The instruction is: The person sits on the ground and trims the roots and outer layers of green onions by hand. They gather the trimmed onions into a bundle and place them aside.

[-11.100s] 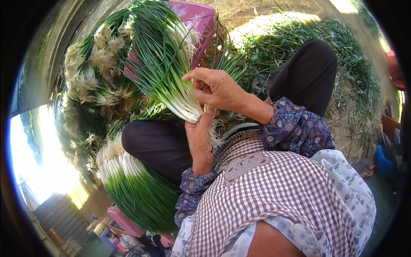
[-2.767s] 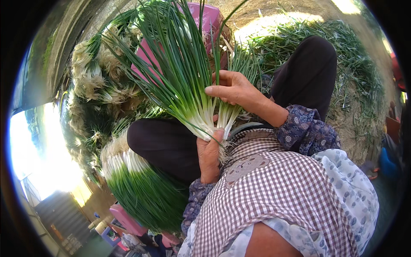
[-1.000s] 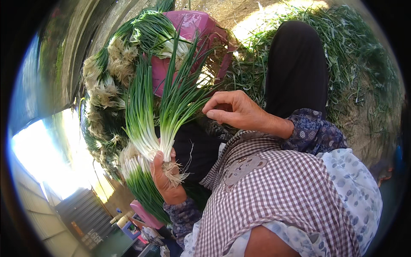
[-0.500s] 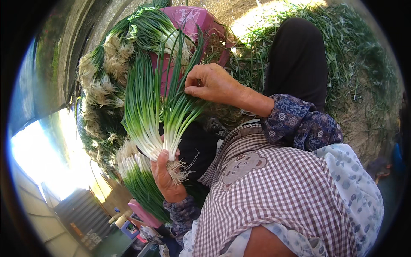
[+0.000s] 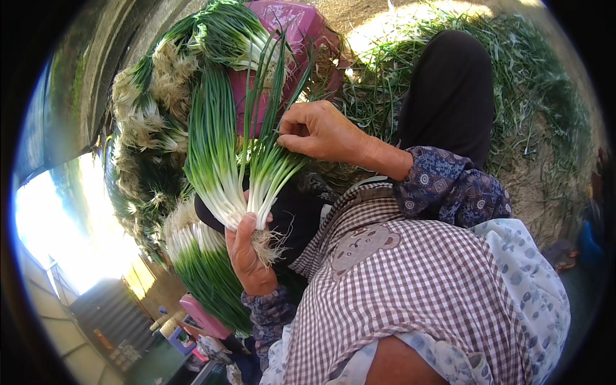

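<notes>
My left hand (image 5: 249, 250) is wrapped around the white lower ends of a fanned bunch of spring onions (image 5: 215, 167), with pale stringy roots hanging over it. Higher up, my right hand (image 5: 314, 131) is pinched at the right-hand green leaves of that bunch; what exactly lies between its fingertips is hidden. Behind the bunch, more spring onions (image 5: 234, 42) lie on a pink plastic stool or crate (image 5: 298, 22).
Rooty onion bundles (image 5: 138, 128) are heaped at the left. A neat stack of white-ended onions (image 5: 205, 276) lies below them. Loose green trimmings (image 5: 520, 83) cover ground around my dark-trousered knee (image 5: 443, 90). A pink object (image 5: 205, 314) and assorted items sit at lower left.
Since a second ago, my right hand has moved up and left to the bunch's leaves and pinched there. My left hand, holding the bunch, moved left from 2.8 seconds ago and has since risen slightly.
</notes>
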The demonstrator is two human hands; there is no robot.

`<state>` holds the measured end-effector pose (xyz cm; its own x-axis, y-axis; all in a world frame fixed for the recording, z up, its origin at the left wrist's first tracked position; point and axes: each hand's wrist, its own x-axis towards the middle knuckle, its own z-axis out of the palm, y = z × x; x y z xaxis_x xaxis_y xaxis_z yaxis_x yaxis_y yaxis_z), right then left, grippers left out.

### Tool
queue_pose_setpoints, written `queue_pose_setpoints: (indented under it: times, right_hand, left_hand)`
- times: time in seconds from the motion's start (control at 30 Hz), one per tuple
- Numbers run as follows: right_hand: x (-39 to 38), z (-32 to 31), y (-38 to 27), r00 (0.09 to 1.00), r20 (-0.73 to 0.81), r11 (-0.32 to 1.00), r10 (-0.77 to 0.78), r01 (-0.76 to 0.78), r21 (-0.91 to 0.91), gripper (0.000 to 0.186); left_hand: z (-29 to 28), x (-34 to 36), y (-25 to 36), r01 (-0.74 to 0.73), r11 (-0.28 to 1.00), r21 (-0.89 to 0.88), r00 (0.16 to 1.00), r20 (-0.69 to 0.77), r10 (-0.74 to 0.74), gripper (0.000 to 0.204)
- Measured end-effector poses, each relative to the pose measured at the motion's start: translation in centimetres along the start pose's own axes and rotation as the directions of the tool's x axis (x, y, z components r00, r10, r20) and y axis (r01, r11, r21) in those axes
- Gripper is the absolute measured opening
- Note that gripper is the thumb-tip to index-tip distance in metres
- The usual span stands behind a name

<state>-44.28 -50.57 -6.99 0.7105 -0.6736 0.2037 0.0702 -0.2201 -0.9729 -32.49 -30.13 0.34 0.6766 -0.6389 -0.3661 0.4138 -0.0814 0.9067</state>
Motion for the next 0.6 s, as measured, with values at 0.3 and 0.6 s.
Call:
queue_pose_setpoints:
  times: [0.3, 0.6]
  right_hand:
    - [-1.8, -10.7, 1.7, 0.757, -0.524, 0.682, 0.392, 0.143, 0.717, 0.03]
    - [-1.3, -2.5, -0.4, 0.964, -0.09, 0.903, 0.249, -0.198, 0.382, 0.021]
  left_hand:
    - [-0.2, 0.1, -0.7, 0.009, 0.998, -0.057, 1.0, -0.017, -0.01, 0.044]
    - [-0.2, 0.2, -1.5, 0.024, 0.998, -0.062, 1.0, 0.022, -0.022, 0.044]
